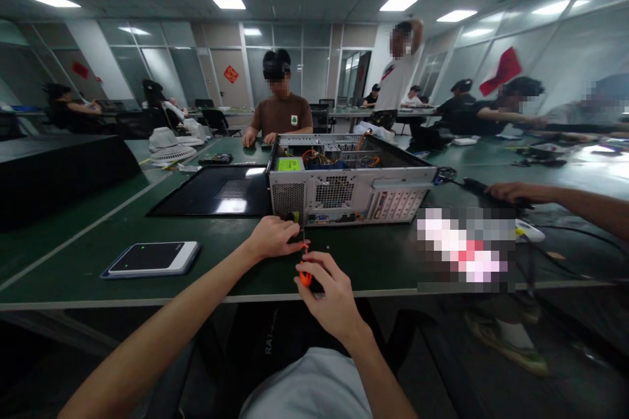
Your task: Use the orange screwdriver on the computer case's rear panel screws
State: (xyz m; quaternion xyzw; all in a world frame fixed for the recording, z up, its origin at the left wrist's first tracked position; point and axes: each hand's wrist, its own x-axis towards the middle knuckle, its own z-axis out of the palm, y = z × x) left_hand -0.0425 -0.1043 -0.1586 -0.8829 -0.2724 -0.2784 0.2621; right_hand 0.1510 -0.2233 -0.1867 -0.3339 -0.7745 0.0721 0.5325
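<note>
Since everything's laid out on a long dark-green tabletop (98, 229), start at the far left: a big black box-shaped thing (69, 170) sits there. Next comes a flat white slab with a black top face (152, 258), near the front edge, with a white plastic fan with a round grille (171, 156) farther back. A glossy black rectangular panel (196, 195) lies flat just left of the case.

Then the busy bit: the person's left hand (274, 236) is at the lower left corner of the case's back, fingers curled by the driver's shaft. Can't tell if they're pinching anything. The open silver-and-black metal computer case (361, 193) lies mid-table, wires and a bright green-yellow box (289, 163) showing inside. A slim screwdriver with an orange handle (305, 275) points up at that corner, and the right hand (331, 291) has its fingers wrapped around the handle.

Over on the right, another person's hand (511, 193) holds something black and blurry.
</note>
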